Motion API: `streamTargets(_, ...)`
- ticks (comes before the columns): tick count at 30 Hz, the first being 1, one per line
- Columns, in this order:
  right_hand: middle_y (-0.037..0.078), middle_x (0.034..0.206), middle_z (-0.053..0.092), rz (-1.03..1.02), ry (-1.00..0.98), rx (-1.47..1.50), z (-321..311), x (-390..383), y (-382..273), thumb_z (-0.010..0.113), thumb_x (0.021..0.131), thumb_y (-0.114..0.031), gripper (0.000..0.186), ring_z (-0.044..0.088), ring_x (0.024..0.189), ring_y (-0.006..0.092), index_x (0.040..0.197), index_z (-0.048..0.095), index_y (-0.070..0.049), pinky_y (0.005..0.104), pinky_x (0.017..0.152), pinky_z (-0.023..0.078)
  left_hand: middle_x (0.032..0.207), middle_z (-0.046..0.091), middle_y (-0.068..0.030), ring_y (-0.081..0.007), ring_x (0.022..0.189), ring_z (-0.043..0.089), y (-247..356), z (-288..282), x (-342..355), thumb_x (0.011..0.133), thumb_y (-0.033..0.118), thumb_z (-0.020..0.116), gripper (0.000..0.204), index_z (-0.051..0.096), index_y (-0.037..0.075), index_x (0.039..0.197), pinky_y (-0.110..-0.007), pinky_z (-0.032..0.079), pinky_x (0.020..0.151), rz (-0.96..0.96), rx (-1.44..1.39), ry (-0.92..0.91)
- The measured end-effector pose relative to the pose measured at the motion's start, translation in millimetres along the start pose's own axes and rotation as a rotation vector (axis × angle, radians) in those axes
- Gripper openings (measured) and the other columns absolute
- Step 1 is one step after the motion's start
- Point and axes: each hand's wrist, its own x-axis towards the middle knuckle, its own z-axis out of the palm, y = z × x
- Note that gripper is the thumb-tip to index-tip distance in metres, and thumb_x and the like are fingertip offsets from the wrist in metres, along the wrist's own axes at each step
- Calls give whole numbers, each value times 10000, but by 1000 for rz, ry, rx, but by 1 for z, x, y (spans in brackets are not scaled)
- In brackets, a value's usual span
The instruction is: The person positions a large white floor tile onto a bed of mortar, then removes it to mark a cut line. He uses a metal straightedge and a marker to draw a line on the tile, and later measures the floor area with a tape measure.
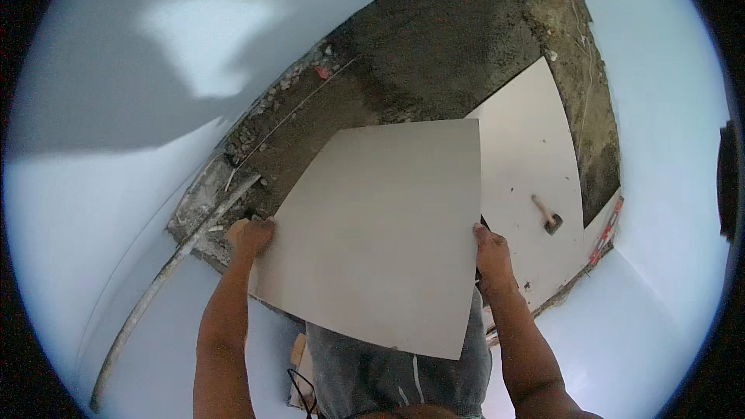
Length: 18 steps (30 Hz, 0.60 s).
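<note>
Currently, large pale panel (380,225) held between 2 hands, in front of the person's body. Left hand (250,235) closed on its left edge, right hand (492,252) closed on its right edge; fingers underneath hidden. Key relation: panel's right edge overlaps, in view, the flat pale slab (531,159) to its right; touching or apart, cannot tell. Right hand nearer that slab. Long axis unclear, lens bends edges. Dark rough ground (434,39) beyond; mallet (551,219) on slab.

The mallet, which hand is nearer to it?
Right. The right hand is left of the mallet; the left hand is farther left, at the left edge of the held tile.
</note>
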Motion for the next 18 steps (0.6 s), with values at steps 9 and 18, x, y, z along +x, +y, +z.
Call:
streamTargets(9,220,819,635,-123,-48,-206,-5,19,9,590,835,-450,520,620,746,331,943,614,59,400,715,467,781,628,-259,-420,834,608,74,-74,-70,890,519,430,631,650,-62,780,-473,452,756,-96,-343,364)
streamTargets(18,186,810,635,-179,61,-125,-99,22,50,579,857,-412,471,599,738,289,961,619,45,372,717,464,797,641,-211,-372,773,618,130,-147,-126,879,464,520,524,624,-48,903,-424,469,725,-103,-526,400)
